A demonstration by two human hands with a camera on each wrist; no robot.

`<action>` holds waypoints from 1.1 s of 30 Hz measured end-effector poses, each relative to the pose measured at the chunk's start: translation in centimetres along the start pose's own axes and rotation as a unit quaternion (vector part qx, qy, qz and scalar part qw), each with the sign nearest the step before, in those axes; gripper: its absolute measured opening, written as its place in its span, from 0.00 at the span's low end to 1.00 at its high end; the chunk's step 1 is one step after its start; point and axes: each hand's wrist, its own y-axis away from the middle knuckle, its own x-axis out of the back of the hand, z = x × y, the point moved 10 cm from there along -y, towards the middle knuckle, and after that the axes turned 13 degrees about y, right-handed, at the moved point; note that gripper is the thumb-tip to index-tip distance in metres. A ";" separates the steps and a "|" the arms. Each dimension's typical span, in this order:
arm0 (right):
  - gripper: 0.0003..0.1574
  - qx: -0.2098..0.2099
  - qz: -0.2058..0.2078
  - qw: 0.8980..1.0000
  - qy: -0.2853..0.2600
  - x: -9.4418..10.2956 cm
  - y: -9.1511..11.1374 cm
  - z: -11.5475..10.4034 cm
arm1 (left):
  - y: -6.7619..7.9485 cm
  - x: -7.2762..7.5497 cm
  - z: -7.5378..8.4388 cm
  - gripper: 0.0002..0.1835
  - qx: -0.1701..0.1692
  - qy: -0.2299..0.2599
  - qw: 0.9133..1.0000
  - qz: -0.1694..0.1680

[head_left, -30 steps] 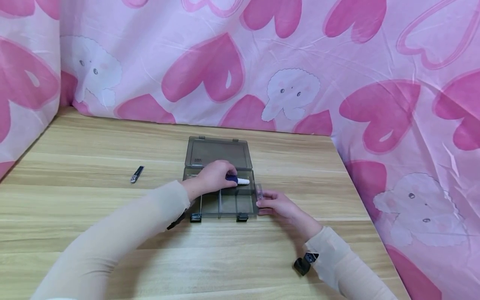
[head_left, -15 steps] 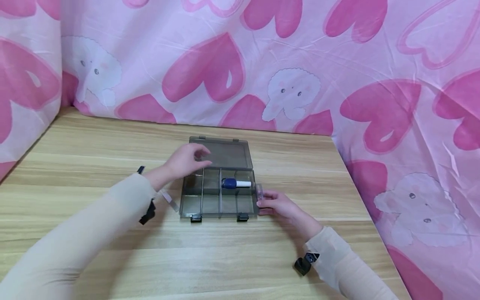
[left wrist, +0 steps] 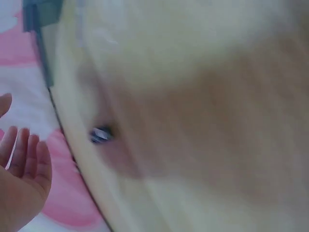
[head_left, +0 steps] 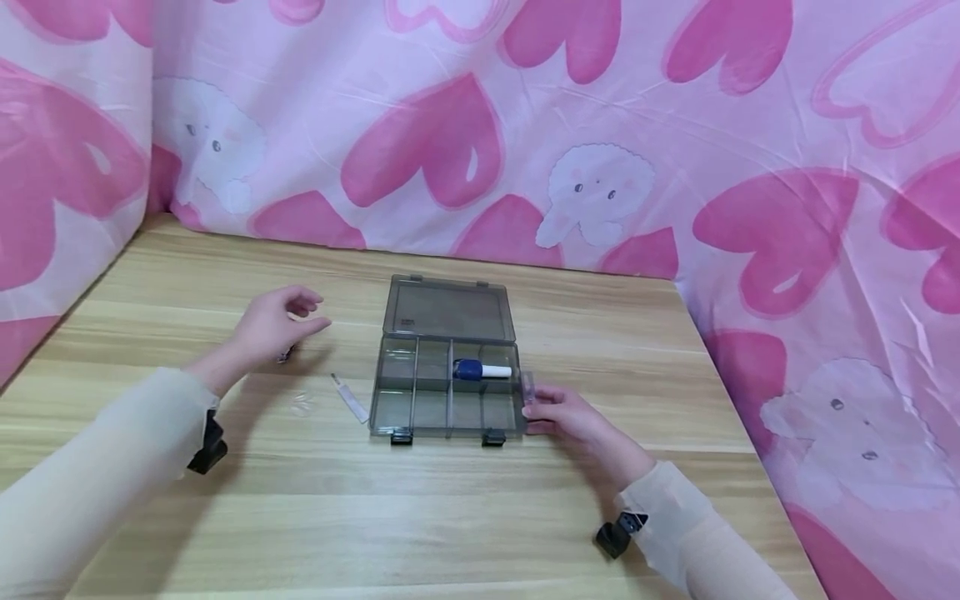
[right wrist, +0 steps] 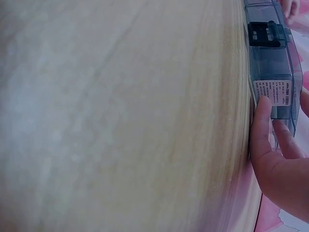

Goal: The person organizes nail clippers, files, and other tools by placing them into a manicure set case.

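Observation:
A smoky grey organizer box point(head_left: 448, 412) lies with its lid point(head_left: 450, 308) folded back. In a rear right compartment, a dark blue nail polish bottle point(head_left: 469, 370) with a white cap lies on its side. Off to the left of the box, my left hand point(head_left: 272, 325) hovers with fingers loosely bent and nothing held. Mostly hidden beneath it is a small black and silver tool point(head_left: 285, 354), blurred in the left wrist view. My right hand point(head_left: 573, 417) rests against the box's right side, fingers nearly straight, by an upright clear plastic piece point(head_left: 528, 385).
A slim whitish strip point(head_left: 351, 402) with a dark tip lies left of the box. Farther left is a flimsy clear piece point(head_left: 302, 404). Two latches hang at the box's front, one a black latch point(head_left: 493, 437). Pink heart-patterned cloth point(head_left: 420, 150) rises behind the wooden table point(head_left: 337, 525).
My left hand let go of the nail polish bottle in the box, then moved left over the small black tool. My right hand stays at the box. The head view has shifted slightly.

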 end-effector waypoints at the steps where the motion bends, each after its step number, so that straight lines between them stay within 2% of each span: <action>1: 0.36 0.002 -0.001 1.000 -0.002 0.0 0.0 0.0 | 0.3 0.4 -0.5 0.22 0.005 0.003 1.000 0.010; 4: 0.35 0.006 -0.007 1.000 -0.001 0.0 0.1 -0.1 | 1.1 1.4 -1.9 0.22 0.020 0.007 0.999 0.033; 6: 0.36 0.002 -0.008 1.000 0.006 0.1 0.2 -0.1 | 1.4 1.6 -2.8 0.23 0.032 0.007 0.999 0.035; 12: 0.36 -0.005 -0.011 1.000 0.019 0.2 0.3 -0.3 | 2.4 0.9 -4.7 0.25 0.069 -0.015 0.997 -0.002; 15: 0.36 -0.001 -0.012 1.000 0.018 0.1 0.3 -0.4 | 2.6 0.3 -5.1 0.24 0.072 -0.035 0.997 -0.015; 19: 0.35 0.000 -0.014 1.000 0.015 0.0 0.2 -0.3 | 2.5 0.1 -5.3 0.17 0.060 -0.046 0.997 -0.011; 23: 0.36 -0.004 -0.014 1.000 0.018 -0.1 0.3 -0.2 | 2.6 0.4 -5.3 0.14 0.047 -0.034 0.998 -0.001; 33: 0.36 -0.005 -0.014 1.000 0.022 -0.1 0.3 -0.3 | 2.9 1.4 -5.2 0.15 0.052 -0.011 0.998 0.015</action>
